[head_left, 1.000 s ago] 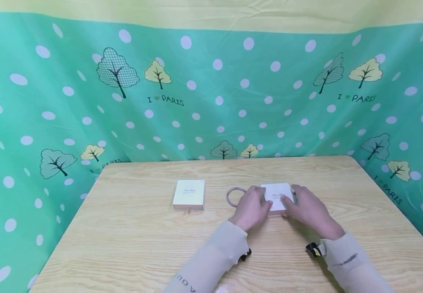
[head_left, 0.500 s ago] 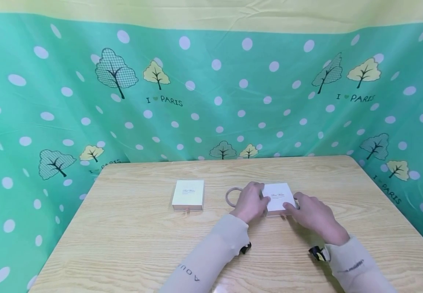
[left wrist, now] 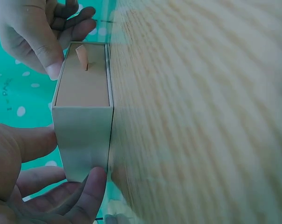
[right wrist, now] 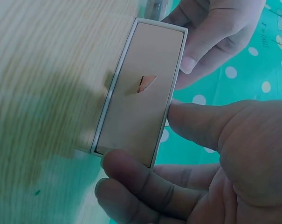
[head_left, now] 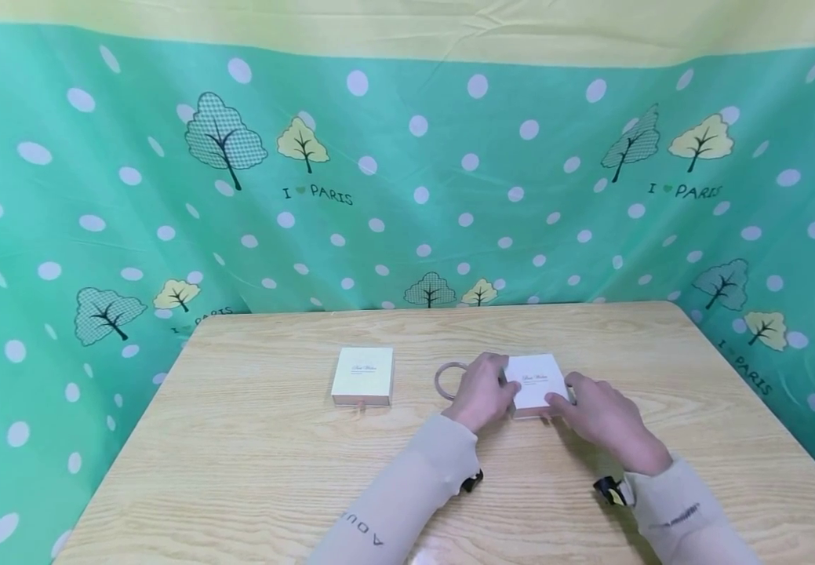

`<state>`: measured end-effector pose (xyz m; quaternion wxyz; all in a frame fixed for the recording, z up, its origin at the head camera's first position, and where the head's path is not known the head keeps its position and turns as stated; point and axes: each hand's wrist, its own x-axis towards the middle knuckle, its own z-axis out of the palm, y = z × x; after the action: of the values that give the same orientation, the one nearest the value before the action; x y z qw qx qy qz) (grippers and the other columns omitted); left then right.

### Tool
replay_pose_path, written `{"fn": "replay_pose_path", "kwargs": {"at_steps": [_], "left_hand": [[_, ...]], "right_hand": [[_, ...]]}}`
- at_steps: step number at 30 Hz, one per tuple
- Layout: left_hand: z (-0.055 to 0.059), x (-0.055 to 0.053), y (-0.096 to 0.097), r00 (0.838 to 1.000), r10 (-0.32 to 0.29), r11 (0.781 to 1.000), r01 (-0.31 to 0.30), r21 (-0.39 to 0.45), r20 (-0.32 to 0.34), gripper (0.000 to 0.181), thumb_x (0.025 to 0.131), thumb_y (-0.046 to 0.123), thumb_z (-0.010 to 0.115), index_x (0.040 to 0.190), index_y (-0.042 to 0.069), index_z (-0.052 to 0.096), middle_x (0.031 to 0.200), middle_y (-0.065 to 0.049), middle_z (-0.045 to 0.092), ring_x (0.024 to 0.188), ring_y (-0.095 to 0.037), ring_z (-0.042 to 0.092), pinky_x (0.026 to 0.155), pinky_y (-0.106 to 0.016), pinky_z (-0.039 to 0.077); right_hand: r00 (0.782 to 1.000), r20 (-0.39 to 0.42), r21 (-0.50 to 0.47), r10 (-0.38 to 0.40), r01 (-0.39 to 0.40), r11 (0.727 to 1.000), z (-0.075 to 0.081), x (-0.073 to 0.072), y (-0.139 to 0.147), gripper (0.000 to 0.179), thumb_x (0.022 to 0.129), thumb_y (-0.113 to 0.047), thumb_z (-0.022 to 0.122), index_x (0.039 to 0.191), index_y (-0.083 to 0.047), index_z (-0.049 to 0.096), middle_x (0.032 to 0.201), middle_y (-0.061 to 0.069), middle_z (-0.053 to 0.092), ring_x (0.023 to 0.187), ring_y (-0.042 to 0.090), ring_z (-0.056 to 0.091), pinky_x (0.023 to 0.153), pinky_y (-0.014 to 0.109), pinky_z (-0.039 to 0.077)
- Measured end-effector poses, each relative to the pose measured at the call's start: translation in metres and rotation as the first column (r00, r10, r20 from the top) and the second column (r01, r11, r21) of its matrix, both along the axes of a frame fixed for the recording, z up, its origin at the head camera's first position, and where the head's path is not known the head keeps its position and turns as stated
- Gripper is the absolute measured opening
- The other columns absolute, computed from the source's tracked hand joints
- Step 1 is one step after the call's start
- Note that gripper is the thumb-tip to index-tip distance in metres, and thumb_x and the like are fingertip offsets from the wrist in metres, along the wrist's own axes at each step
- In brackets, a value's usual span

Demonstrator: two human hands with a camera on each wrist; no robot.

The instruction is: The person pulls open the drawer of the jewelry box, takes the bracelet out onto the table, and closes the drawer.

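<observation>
A flat white drawer gift box (head_left: 536, 373) with small print on its lid lies on the table between my hands. My left hand (head_left: 481, 394) holds its left side, thumb at the lid's edge. On the other side, my right hand (head_left: 608, 416) grips the near right corner, its thumb on the lid and its fingers at the side. The right wrist view shows the box's pinkish-beige drawer front (right wrist: 131, 112) flush inside the white sleeve. A short ribbon pull tab (left wrist: 82, 57) sticks out of that front in the left wrist view.
To the left stands a second white box (head_left: 362, 375), its pull tab facing me. A grey-brown ring (head_left: 439, 383) lies beside my left hand, which partly hides it. Behind the wooden table (head_left: 273, 463) hangs a green dotted curtain (head_left: 351, 235).
My right hand has drawn back slightly, its thumb sliding from the middle of the lid to the near right corner. The left hand has shifted a little. The box has hardly moved.
</observation>
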<state>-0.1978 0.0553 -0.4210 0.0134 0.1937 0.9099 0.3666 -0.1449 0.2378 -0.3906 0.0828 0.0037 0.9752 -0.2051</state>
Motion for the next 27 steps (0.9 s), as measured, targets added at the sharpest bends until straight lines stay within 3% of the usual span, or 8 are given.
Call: {"fn": "replay_pose_path", "kwargs": {"at_steps": [13,27], "left_hand": [[0.004,0.006,-0.001,0.999,-0.001,0.999,0.003,-0.048,0.038,0.051,0.09,0.025,0.067,0.135,0.004,0.052,0.136,-0.012,0.05,0.125,-0.023,0.047,0.104,-0.031,0.04],[0.004,0.013,-0.004,0.999,0.003,0.998,-0.001,-0.055,0.041,0.052,0.089,0.028,0.068,0.134,0.005,0.054,0.133,-0.013,0.051,0.123,-0.024,0.049,0.102,-0.031,0.042]], "right_hand": [[1.0,0.016,-0.006,-0.006,0.006,1.0,-0.001,-0.001,0.002,0.054,0.095,-0.042,0.054,0.12,0.006,0.052,0.067,0.005,0.051,0.055,0.018,0.046,0.046,0.03,0.037],[1.0,0.027,-0.014,-0.004,0.005,1.0,0.001,0.001,0.001,0.059,0.096,-0.041,0.054,0.13,0.007,0.048,0.067,0.003,0.054,0.055,0.018,0.047,0.046,0.031,0.038]]}}
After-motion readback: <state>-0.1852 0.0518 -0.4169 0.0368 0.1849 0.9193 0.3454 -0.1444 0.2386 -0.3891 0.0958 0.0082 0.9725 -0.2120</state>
